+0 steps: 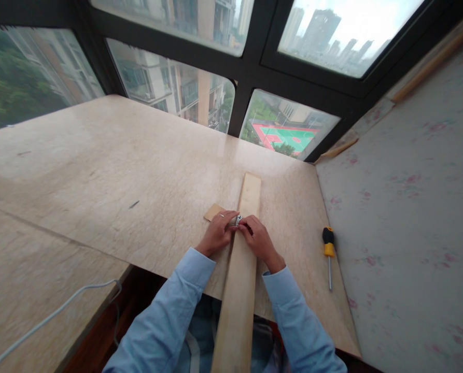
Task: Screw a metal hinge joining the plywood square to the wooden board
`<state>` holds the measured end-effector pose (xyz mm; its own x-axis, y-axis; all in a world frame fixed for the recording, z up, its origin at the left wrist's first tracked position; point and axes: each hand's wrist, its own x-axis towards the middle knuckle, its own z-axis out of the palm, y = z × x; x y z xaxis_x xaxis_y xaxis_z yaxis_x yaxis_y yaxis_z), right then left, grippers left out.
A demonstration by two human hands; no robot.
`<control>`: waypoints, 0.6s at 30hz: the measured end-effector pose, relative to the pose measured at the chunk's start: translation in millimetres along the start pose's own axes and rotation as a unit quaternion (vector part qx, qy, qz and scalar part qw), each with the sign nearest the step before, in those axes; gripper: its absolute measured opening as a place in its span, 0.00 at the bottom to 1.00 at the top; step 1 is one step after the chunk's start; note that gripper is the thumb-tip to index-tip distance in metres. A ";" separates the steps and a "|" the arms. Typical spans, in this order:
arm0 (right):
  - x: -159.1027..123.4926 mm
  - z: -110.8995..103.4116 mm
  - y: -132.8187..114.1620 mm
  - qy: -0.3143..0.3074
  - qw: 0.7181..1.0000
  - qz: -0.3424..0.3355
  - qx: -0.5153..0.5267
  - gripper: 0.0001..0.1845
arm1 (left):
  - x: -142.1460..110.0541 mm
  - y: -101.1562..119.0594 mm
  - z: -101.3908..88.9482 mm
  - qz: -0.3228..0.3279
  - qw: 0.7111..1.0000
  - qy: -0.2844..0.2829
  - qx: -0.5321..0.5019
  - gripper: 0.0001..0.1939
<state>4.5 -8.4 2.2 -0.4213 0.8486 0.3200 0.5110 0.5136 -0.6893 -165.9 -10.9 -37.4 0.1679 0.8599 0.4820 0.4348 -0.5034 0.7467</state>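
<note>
A long pale wooden board [239,290] runs away from my body, its near end jutting past the sill's front edge. Over its middle, my left hand [219,231] and my right hand [259,239] meet with fingers pinched around a small silver metal fitting [239,219]. Its exact kind is too small to tell, and the fingers partly cover it. The left hand is at the board's left edge; the right lies over the board. Just beyond the left hand, a small flat tan piece [211,211] rests on the sill, partly covered.
On the right, near the flowered wall [402,233], lies a screwdriver [328,243] with a yellow and black handle. A thin dark object [134,204] is on the stone sill [169,171] to the left. A white cable [60,311] crosses the lower left. Dark-framed windows [237,103] border the back.
</note>
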 end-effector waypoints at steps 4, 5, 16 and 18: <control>-1.2 -0.9 -0.6 0.015 1.000 0.015 0.013 0.06 | 0.2 0.0 -0.4 -0.003 1.000 -0.007 0.002 0.22; -1.5 -1.4 -0.6 0.018 1.000 0.018 0.017 0.06 | 0.2 0.0 -0.4 -0.003 1.000 -0.007 0.002 0.22; -11.9 -8.3 10.3 0.053 0.978 0.133 0.150 0.10 | -0.9 0.6 0.5 -0.010 1.000 -0.006 0.007 0.23; -12.9 -7.5 10.1 0.059 0.974 0.144 0.162 0.12 | -1.4 1.4 0.3 -0.013 1.000 -0.009 0.010 0.23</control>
<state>20.7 -13.3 -4.0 -0.1963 0.9702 0.1419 0.3241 0.2007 -0.9245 -165.3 -12.8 -37.1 0.1713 0.8745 0.4538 0.4570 -0.4785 0.7498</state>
